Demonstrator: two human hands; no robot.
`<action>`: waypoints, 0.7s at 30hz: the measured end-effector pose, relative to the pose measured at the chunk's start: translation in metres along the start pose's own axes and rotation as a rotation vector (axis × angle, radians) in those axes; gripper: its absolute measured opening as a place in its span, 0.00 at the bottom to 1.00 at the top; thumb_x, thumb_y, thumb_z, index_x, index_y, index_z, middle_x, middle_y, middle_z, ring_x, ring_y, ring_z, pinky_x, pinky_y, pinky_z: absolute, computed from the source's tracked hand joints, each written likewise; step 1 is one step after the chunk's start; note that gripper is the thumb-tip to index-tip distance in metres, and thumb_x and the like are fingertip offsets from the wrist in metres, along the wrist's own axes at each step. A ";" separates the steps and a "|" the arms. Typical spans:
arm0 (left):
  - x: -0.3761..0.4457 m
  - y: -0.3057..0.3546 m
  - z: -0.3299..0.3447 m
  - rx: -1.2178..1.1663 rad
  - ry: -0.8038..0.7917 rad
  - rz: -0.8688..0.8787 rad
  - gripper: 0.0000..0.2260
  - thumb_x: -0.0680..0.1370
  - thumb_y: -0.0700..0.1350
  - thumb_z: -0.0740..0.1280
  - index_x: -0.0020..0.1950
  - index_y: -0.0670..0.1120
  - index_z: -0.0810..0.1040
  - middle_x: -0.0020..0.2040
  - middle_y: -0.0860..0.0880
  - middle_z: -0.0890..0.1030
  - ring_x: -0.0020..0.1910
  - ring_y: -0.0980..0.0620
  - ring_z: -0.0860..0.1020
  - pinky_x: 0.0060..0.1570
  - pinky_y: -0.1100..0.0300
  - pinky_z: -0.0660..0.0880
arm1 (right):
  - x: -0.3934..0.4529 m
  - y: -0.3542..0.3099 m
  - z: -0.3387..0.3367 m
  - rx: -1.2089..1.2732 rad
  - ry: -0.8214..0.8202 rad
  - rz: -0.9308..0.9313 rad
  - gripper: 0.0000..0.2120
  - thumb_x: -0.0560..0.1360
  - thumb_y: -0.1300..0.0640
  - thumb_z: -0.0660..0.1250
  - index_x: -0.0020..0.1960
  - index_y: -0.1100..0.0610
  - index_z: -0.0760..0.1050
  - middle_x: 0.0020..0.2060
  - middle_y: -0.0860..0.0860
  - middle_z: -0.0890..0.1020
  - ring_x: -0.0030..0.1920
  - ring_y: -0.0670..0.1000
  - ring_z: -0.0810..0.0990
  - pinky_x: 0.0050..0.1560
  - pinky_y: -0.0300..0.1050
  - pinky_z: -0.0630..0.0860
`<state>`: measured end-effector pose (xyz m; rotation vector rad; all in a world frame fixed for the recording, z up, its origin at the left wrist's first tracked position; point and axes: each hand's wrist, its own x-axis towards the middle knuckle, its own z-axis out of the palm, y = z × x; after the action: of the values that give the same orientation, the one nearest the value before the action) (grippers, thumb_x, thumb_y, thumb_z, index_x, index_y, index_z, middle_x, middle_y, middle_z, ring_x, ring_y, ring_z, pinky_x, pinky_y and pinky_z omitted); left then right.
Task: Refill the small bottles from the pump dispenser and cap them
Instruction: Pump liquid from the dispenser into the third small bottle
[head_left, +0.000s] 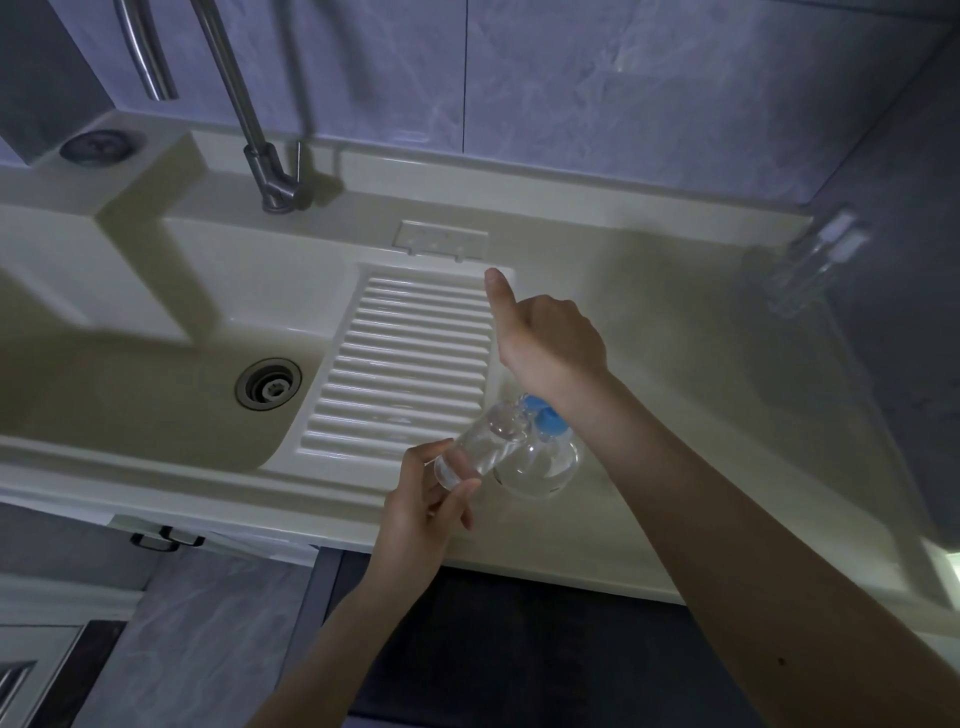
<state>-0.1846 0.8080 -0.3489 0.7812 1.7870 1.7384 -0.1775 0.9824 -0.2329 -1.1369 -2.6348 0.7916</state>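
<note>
So here we're at a cream-coloured table (649, 322) with a moulded sink (156, 395) built into it, looking down at both hands. Our left hand (431, 512) grips a small clear plastic bottle (480, 447) by its lower end, fingers and thumb curled round it, and holds it tilted so its open mouth points up and right, right against the pump. The round clear pump dispenser with the blue pump head (540, 457) stands on the table just right of the ribbed draining board (405, 364), near the front edge. It looks like there's clear liquid in it, though the light is dim.

Our right hand (550, 338) is above the dispenser with the wrist crossing over the blue head. The fingers are curled in and the thumb sticks out toward the back wall, and we can't see it holding anything. Whether any part of that hand or wrist is actually pressing on the pump, we can't tell from this angle.

Off at the far right of the table, well away from the hands, there are a couple more small clear bottles with white caps (826, 254), pretty blurry. A metal tap (270, 171) sits behind the sink, with the round metal drain (267, 384) in the basin.
</note>
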 end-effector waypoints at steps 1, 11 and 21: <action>0.000 0.000 0.000 0.005 0.002 0.001 0.15 0.77 0.33 0.64 0.55 0.51 0.69 0.45 0.49 0.79 0.30 0.50 0.75 0.35 0.61 0.75 | -0.001 -0.001 0.000 -0.011 0.005 -0.004 0.35 0.78 0.34 0.40 0.27 0.58 0.66 0.28 0.53 0.76 0.32 0.53 0.75 0.40 0.47 0.72; -0.003 -0.004 -0.005 0.088 -0.015 -0.023 0.13 0.77 0.35 0.66 0.56 0.48 0.69 0.43 0.57 0.78 0.30 0.51 0.76 0.34 0.65 0.73 | -0.003 0.000 0.011 -0.134 -0.007 -0.053 0.32 0.79 0.36 0.43 0.27 0.57 0.63 0.25 0.50 0.69 0.28 0.52 0.70 0.39 0.46 0.67; 0.000 0.000 0.000 0.042 0.015 0.027 0.14 0.76 0.33 0.65 0.57 0.47 0.69 0.43 0.57 0.78 0.33 0.53 0.76 0.36 0.65 0.73 | 0.005 0.000 0.002 -0.008 -0.029 -0.007 0.40 0.78 0.35 0.40 0.37 0.62 0.78 0.37 0.54 0.84 0.36 0.54 0.79 0.44 0.46 0.73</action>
<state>-0.1845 0.8080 -0.3494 0.8158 1.8366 1.7329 -0.1814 0.9852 -0.2354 -1.1262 -2.6666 0.8032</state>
